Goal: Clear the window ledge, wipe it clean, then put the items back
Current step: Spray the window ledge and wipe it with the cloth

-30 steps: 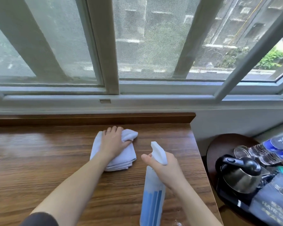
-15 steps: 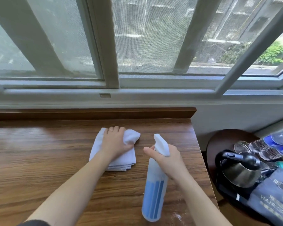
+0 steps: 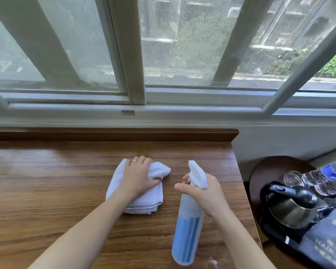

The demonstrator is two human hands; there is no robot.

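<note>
While my left hand [image 3: 137, 179] presses and bunches the soft folded white cloth [image 3: 142, 193] on the wooden ledge [image 3: 47, 191], my right hand [image 3: 204, 193] grips the light, slick translucent spray bottle [image 3: 188, 226] at its neck, where it holds best.

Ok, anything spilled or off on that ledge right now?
A few white specks lie on the wooden ledge beside the spray bottle, like crumbs or residue the cloth has not reached. Nothing else stands out.
</note>
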